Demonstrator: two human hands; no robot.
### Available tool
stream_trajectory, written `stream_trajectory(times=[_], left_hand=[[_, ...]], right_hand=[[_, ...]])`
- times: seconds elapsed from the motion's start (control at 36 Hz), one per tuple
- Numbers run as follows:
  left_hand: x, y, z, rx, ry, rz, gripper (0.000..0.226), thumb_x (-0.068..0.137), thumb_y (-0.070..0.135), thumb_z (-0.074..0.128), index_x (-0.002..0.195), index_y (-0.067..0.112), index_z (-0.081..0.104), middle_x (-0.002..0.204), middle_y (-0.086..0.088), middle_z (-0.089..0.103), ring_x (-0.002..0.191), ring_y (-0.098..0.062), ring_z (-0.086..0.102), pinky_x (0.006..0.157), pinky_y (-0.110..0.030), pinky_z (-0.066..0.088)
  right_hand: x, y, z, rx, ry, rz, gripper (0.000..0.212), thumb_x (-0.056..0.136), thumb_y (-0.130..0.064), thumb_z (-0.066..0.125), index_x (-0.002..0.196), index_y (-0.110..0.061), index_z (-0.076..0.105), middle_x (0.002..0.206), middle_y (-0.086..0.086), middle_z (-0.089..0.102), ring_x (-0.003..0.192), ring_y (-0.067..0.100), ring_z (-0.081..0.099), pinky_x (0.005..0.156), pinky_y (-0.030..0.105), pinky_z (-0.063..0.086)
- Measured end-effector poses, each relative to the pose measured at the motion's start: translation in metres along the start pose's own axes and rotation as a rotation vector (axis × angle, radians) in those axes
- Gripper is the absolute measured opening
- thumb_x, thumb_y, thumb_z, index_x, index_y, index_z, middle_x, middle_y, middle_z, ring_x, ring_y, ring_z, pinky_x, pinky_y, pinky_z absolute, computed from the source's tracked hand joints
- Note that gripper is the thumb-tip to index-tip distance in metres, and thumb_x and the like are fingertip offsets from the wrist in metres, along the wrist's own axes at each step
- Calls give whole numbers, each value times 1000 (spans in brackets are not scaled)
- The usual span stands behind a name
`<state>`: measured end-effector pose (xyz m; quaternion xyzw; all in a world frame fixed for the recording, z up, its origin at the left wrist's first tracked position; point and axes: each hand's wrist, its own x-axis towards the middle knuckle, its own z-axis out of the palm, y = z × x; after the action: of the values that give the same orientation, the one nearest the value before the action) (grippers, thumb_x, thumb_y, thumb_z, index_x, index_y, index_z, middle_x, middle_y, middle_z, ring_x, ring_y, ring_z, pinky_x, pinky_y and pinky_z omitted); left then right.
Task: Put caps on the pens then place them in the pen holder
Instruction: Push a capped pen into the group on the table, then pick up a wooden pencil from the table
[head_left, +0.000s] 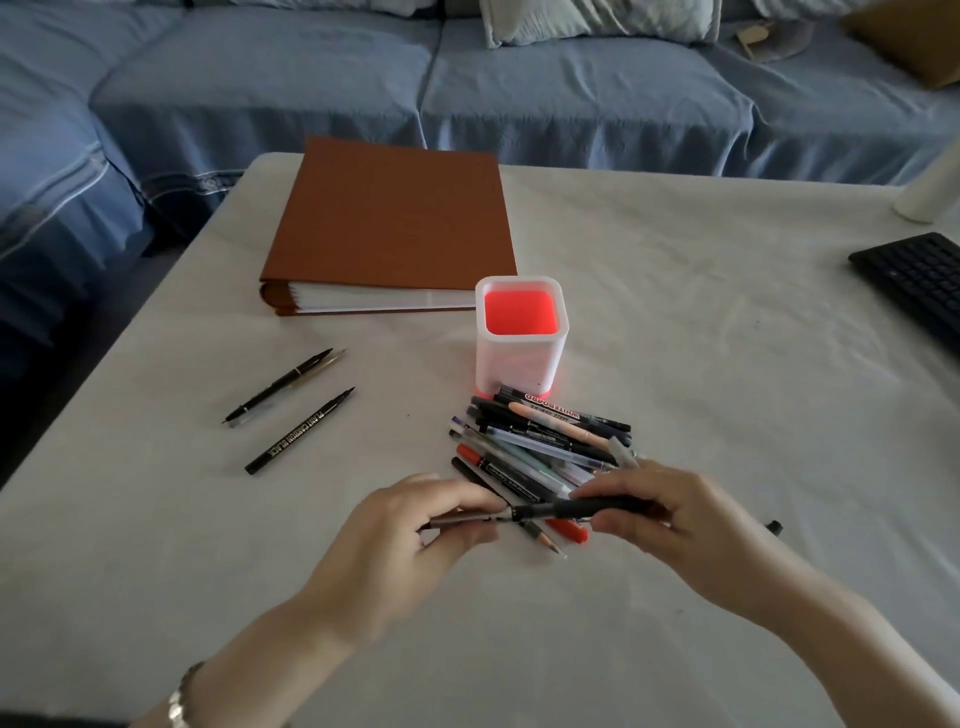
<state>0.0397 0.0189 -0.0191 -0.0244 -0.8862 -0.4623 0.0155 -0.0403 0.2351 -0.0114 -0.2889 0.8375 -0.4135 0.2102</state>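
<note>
Band: silver, on the left wrist at the bottom edge, closest to the lens.
Left hand: held just over the table, thumb and fingers pinching the thin grey end of the pen.
Right hand: fingers curled round the thicker black end of the same pen.
Pen: level between the 2 hands, above the near edge of the pile. I cannot tell whether the black part is cap or barrel.
Pile: loose heap of pens and markers on the cloth, mostly slanting from far left to near right. One is marked WHITEBOARD.
Pencil: at the pile's near edge, tip toward the camera, under the held pen.
Red pen: just right of the pencil, partly hidden by the right hand.
Holder: white, rounded square, upright, red inside. It stands just behind the pile, and the farthest markers reach its base.
Pair: 2 thin pens lying side by side, well left of the holder.
Black liner: alone, just nearer than the pair and parallel to it.
Black piece: small, on the cloth right of the right hand. Too small to tell what it is.
Binder: brown, closed, flat, behind and left of the holder.
Keyboard: black, cut off by the right edge.
Table: covered with a creased white cloth.
Sofa: blue, beyond the table.
</note>
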Motion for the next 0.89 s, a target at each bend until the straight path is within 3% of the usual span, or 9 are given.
stream_trajectory(times=[0.17,0.28,0.42,0.58,0.64,0.69,0.75,0.81,0.89], left_hand=[[1,9,2,-19,-5,7,19,74,26,68,91,34,66,75,32,60,67,11,55,59,-1,35],[2,15,2,-140,38,-107,26,74,4,72,70,29,67,49,30,57,49,13,51,51,-1,33],[8,20,-1,-291,-25,-227,26,75,-4,67,64,19,67,42,16,58,39,7,48,46,-2,31],[17,1,-2,-391,-186,-438,13,79,4,66,71,14,68,57,5,68,41,-1,41,42,-11,32],[17,-4,0,-274,-254,-396,11,81,12,66,73,20,65,61,7,67,44,0,44,47,-14,36],[18,-8,-1,-91,-275,-299,9,83,24,65,73,24,63,58,11,63,48,1,47,50,-12,36],[21,-20,-7,110,-187,-211,23,85,42,57,79,22,64,64,7,64,54,-5,51,52,-18,37],[28,-42,-17,282,18,-160,39,81,48,45,89,17,67,81,-1,70,71,-13,62,67,-26,42],[39,-83,-38,516,347,-134,31,83,22,49,99,1,65,104,-16,68,95,-31,65,81,-37,46]], right_hand=[[4,-6,13,-61,28,-84,18,80,-39,54,84,-56,60,83,-9,58,84,7,55,70,14,43],[3,-6,22,-103,146,-175,22,80,-47,44,96,-39,56,82,-5,55,83,5,49,70,8,38],[5,-2,36,-150,214,-255,19,84,-36,45,97,-30,57,79,-9,49,76,-3,45,67,6,37],[10,7,39,-385,136,-220,24,86,-42,41,96,-31,60,77,-6,51,72,5,46,62,20,45],[13,7,43,-608,128,-256,26,82,-42,41,86,-30,64,72,-9,52,76,8,44,63,22,49],[15,8,47,-674,162,-260,28,80,-43,41,79,-31,67,69,-12,53,81,10,41,67,24,48],[15,11,46,-612,226,-193,29,80,-43,42,79,-30,68,72,-12,55,83,10,40,70,24,47],[15,17,41,-546,332,-92,22,81,-37,51,81,-25,70,76,-8,57,83,11,43,68,26,47],[17,27,27,-484,466,74,10,80,-16,67,89,-16,72,74,0,55,80,25,54,62,36,47]])
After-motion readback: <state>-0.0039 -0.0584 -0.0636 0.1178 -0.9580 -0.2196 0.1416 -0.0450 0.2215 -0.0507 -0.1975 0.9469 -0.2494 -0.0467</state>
